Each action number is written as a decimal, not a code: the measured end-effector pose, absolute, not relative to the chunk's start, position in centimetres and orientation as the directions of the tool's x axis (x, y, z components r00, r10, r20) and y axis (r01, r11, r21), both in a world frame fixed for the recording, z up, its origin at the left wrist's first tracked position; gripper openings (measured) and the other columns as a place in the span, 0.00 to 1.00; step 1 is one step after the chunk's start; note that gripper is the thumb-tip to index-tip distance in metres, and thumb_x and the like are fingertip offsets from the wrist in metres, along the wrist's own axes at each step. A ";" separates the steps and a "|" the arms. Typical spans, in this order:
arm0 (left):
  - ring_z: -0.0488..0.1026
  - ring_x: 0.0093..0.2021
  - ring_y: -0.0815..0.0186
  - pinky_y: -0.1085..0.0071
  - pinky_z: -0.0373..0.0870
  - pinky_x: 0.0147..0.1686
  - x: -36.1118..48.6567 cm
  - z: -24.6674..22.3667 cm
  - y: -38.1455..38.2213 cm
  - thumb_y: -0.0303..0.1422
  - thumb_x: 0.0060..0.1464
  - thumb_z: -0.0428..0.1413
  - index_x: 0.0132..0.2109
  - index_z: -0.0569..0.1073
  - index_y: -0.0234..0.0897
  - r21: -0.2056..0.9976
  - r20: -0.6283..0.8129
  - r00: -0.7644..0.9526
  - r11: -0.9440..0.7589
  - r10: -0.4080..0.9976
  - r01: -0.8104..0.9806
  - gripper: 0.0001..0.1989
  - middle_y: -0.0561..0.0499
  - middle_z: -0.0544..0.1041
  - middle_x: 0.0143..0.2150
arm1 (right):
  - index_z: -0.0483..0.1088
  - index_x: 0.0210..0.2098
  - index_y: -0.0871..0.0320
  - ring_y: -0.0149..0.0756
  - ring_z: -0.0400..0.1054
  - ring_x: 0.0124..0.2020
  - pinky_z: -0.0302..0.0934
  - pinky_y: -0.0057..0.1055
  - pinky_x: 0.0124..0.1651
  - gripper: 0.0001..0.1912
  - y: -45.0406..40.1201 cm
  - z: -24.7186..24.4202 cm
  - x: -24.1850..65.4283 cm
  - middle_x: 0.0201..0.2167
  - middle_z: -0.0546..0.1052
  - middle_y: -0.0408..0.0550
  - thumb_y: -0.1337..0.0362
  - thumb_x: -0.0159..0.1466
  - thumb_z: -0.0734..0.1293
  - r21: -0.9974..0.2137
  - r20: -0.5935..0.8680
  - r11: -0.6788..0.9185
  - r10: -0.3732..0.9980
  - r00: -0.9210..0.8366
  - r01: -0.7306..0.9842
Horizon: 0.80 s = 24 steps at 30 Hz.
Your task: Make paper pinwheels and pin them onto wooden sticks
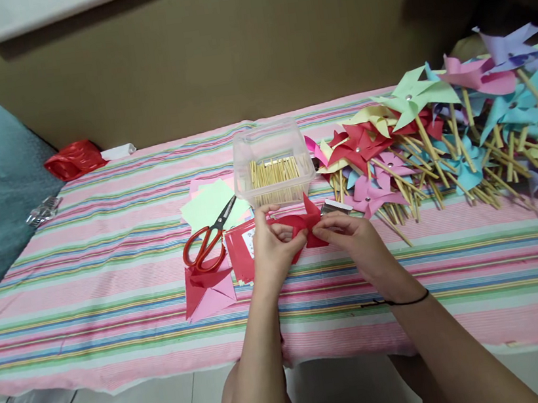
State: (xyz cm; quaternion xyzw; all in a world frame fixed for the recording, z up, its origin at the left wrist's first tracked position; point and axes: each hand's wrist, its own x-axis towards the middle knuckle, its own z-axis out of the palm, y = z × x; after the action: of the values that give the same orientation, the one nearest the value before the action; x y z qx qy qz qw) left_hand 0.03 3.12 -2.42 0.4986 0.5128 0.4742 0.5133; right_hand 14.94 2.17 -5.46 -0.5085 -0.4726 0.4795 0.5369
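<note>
Both my hands are up at mid-table, close together, working one folded red paper [311, 212] between them, just above the striped cloth [121, 247]. Left forearm runs nearly straight up from the bottom edge; left hand [274, 244] is bent in to the right, fingers curled over, thumb reaching across to the paper. Left grip: pinching the paper's left part, thumb against curled fingers; exact contact partly covered by the hand itself. Right forearm slants in from the lower right, black band [411, 300] at the wrist. Right hand [355, 236] is back-up, fingers bent and pointing left, thumb and index pressed together on the paper's right part. Fingertips of both hands nearly meet. One pointed red flap sticks up between them.

Around: clear box [267, 130] with short sticks [274, 172] just beyond the hands. Red sheets [241, 255] flat, just beside the left hand, partly behind it. Scissors [219, 224] left of those, orange-red handles nearest me, blades angled away over light green paper [200, 204]. Cut red and pink pieces [217, 301] below the handles. Big pile of finished pinwheels [358, 147] on sticks, mixed colours, right of the box. Red plastic bag [76, 159] at far left, well apart from the hands.
</note>
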 end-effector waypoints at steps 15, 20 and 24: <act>0.60 0.17 0.77 0.79 0.53 0.21 0.0 -2.9 3.3 0.30 0.44 0.62 0.45 0.56 0.41 0.999 -0.049 0.079 0.050 0.996 -0.016 0.25 0.67 0.66 0.18 | 0.76 0.25 0.54 0.39 0.69 0.39 0.64 0.37 0.42 0.09 2.1 -5.2 15.0 0.35 0.73 0.46 0.57 0.50 0.75 -0.997 0.042 0.047 0.995 0.094 -0.061; 0.59 0.16 0.76 0.79 0.50 0.20 0.0 -2.8 3.2 0.30 0.44 0.62 0.45 0.57 0.41 0.998 -0.053 0.080 0.055 0.995 -0.024 0.24 0.67 0.65 0.18 | 0.70 0.29 0.54 0.36 0.71 0.34 0.67 0.35 0.39 0.14 2.1 -5.3 15.0 0.31 0.74 0.43 0.57 0.50 0.76 -0.992 0.026 0.036 0.996 0.082 -0.120; 0.57 0.16 0.77 0.79 0.49 0.19 0.1 -2.7 3.3 0.30 0.43 0.62 0.44 0.57 0.41 0.997 -0.059 0.074 0.062 0.996 -0.037 0.25 0.68 0.63 0.17 | 0.60 0.37 0.51 0.38 0.75 0.39 0.70 0.37 0.42 0.28 2.1 -5.3 14.9 0.39 0.78 0.45 0.59 0.45 0.79 -0.964 -0.017 0.014 0.993 0.113 -0.267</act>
State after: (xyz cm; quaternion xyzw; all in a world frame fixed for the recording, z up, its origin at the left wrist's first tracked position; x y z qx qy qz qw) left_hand 0.08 3.26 -2.68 0.4925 0.4863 0.4760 0.5425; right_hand 14.94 2.13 -5.30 -0.4561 -0.3980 0.5339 0.5904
